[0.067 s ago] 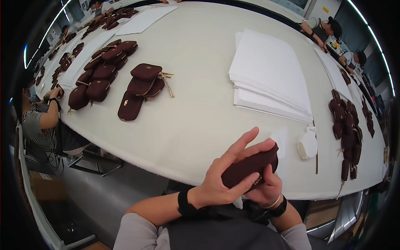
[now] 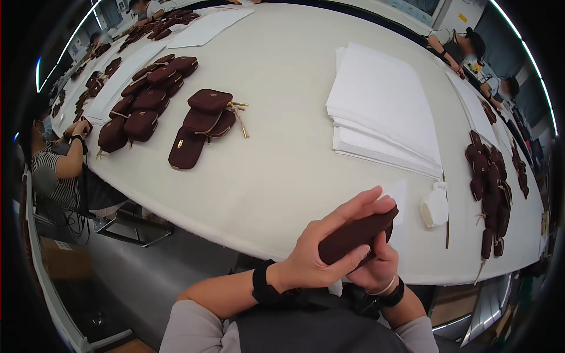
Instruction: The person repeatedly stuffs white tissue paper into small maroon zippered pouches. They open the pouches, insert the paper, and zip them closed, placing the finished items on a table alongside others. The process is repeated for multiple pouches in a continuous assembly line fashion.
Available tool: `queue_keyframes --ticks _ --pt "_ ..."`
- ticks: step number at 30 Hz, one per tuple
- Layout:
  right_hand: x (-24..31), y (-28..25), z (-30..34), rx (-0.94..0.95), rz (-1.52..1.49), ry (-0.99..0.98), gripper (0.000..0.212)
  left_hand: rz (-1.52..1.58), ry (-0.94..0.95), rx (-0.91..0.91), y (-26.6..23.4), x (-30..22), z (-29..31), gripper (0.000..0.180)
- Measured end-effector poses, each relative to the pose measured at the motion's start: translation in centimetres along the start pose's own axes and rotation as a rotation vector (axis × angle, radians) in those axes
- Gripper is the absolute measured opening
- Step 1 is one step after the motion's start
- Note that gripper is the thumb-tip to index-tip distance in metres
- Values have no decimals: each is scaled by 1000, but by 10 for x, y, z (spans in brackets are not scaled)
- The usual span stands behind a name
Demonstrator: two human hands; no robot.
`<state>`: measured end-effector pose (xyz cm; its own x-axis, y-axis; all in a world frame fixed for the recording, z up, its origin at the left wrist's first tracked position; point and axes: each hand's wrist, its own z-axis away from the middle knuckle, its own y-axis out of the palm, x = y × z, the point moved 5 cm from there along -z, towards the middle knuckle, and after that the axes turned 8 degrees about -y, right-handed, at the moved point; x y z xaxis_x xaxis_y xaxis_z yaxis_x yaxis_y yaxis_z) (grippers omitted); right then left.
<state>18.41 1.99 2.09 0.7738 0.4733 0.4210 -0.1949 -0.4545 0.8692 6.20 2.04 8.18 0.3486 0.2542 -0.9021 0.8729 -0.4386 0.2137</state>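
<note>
Between both my hands is a dark maroon zip pouch (image 2: 353, 235), held tilted over the table's near edge. My left hand (image 2: 323, 241) wraps it from the left, thumb across its near face and fingers along the far edge. From below and the right, my right hand (image 2: 379, 265) grips it, with the thumb up against its side. The palm side of the right hand is partly hidden by the pouch. Left of centre, a small group of similar pouches (image 2: 203, 112) with gold zip pulls lies on the table.
A stack of white sheets (image 2: 382, 106) lies beyond my hands on the pale table (image 2: 276, 170). A white roundish object (image 2: 434, 207) sits at right. Heaps of pouches (image 2: 147, 97) lie at left, more pouches (image 2: 489, 182) at right. Other people work around the table, one (image 2: 62, 165) seated at left.
My left hand has shifted slightly right and its fingers have come closer to the pouch. The pouch has turned a little, so the gold mark on its face is now mostly covered.
</note>
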Motion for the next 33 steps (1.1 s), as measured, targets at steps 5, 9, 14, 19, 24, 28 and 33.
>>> queue_keyframes --ticks 5,9,14,19,24,28,33 --pt "-3 -1 -10 -115 -106 26 54 220 -25 -91 -10 4 -5 75" --pt "5 12 -17 -287 120 41 55 200 -95 -201 -17 15 -1 61" --pt "24 32 -17 -65 1014 -162 56 210 -139 -252 -11 18 -1 48" --pt "24 31 -4 -201 639 -137 49 295 -118 -73 -3 12 -1 54" --pt "14 16 -9 -234 348 -13 44 293 -106 31 -5 21 -2 63" --pt "8 7 -11 -245 170 13 47 343 -228 7 -5 24 -1 72" --pt "6 7 -11 -290 2 95 51 305 -232 -134 -12 25 6 78"
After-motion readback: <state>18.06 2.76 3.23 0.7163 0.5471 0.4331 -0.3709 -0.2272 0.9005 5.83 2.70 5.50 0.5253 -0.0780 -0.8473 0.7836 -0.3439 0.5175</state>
